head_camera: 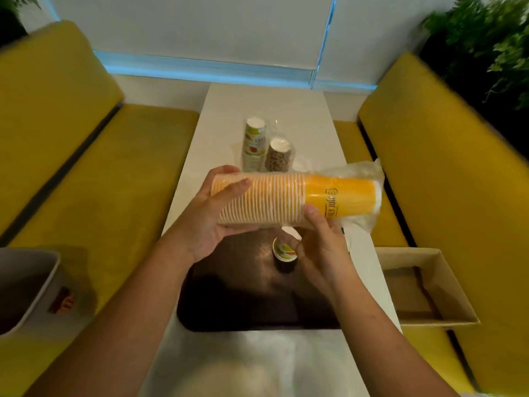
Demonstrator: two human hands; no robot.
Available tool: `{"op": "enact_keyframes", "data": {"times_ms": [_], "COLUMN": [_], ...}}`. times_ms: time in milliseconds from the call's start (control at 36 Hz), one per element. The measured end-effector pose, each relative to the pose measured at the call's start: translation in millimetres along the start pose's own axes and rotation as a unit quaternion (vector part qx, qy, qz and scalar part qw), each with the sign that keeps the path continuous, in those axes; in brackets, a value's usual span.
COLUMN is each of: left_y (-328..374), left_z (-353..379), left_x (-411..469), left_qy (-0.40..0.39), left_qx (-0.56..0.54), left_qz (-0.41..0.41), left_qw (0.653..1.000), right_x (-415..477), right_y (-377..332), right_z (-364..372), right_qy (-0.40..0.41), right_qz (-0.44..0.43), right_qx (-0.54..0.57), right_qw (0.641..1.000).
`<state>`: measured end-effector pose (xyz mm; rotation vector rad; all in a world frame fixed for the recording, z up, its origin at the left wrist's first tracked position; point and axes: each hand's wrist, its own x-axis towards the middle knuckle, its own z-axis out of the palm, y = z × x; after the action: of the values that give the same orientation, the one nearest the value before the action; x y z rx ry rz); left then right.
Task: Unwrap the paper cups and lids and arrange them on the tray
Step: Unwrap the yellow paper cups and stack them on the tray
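- The stack point(286, 200) of nested yellow cups lay on its side in the air above the far end of the tray point(243, 296), rims toward 9 o'clock, bases toward 3 o'clock.
- The left hand point(213, 219) cupped the rim end from below, its fingers point(234, 186) wrapped over the top, holding the stack.
- The right hand point(322, 247) sat under the stack toward the base end, thumb pressed against the side near the printed band. Whether its other fingers were gripping cups or only the wrap could not be told.
- The clear wrap point(363, 179) was bunched loose around the base end at 3 o'clock and seemed already off the rim end.
- Judged by look, the stack was light but long, so it would likely sag or telescope apart if held by one end only; support at both ends suited it.
- The paper walls would dent under a hard squeeze, so a broad, gentle hold around the ribbed rims seemed safer than a pinch.
- The film looked thin and slippery; the best place to take it was probably the loose bunch past the bases, pulling toward 3 o'clock while the left hand kept the rims.
- One small printed cup point(284, 252) stood on the tray beneath the hands.
- Two wrapped stacks point(263, 146) stood on the counter point(257, 104) at 12 o'clock, just beside each other.
- A cardboard box point(423, 285) sat at 3 o'clock, a bin point(28, 285) at 9 o'clock.
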<state>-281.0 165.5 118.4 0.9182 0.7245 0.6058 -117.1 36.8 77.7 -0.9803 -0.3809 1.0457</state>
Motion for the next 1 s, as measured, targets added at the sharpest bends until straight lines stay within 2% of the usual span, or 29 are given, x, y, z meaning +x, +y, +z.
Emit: {"op": "enact_keyframes", "data": {"times_ms": [83,194,250,306,361,417,500,583,611,694,778,889,944,1000], "left_y": [-12,-28,-36,-44,-51,-59,-68,-78,-82,-91,-95,-108,-119,-130], "left_z": [34,66,79,88,98,108,127,151,159,180,197,224,237,243], "left_x": [-28,-61,-79,-94,-109,-120,-131,-138,-142,-150,-160,-171,-175,-178], "left_qy": [-0.019,0.007,0.023,0.038,0.048,0.045,0.007,-0.034,-0.042,-0.052,-0.064,-0.086,-0.094,-0.093], "left_qx": [0.028,0.077,0.127,0.183,0.241,0.285,0.326,0.376,0.402,0.474,0.522,0.579,0.608,0.597], "left_qz": [0.022,0.074,0.115,0.147,0.161,0.164,0.151,0.134,0.137,0.157,0.161,0.165,0.171,0.186], "left_qw": [0.999,0.994,0.985,0.971,0.956,0.944,0.933,0.916,0.905,0.865,0.835,0.794,0.77,0.775], "right_x": [-26,-72,-94,-112,-130,-145,-162,-176,-180,-188,-195,-202,-199,-196], "right_y": [-16,-42,-53,-63,-73,-83,-88,-88,-89,-91,-87,-68,-52,-38], "right_z": [-24,-59,-83,-110,-141,-171,-205,-227,-231,-239,-237,-224,-221,-225], "right_qy": [-0.008,0.01,0.038,0.095,0.146,0.17,0.111,-0.031,-0.067,-0.13,-0.19,-0.225,-0.179,-0.128], "right_qz": [0.03,0.024,0.007,-0.019,-0.053,-0.07,-0.033,0.019,0.039,0.081,0.065,-0.024,-0.037,-0.021], "right_qx": [0.018,-0.065,-0.082,-0.051,-0.009,-0.025,-0.197,-0.405,-0.436,-0.457,-0.499,-0.44,-0.41,-0.393], "right_qw": [0.999,0.998,0.996,0.994,0.988,0.983,0.974,0.913,0.896,0.876,0.843,0.869,0.894,0.911]}}
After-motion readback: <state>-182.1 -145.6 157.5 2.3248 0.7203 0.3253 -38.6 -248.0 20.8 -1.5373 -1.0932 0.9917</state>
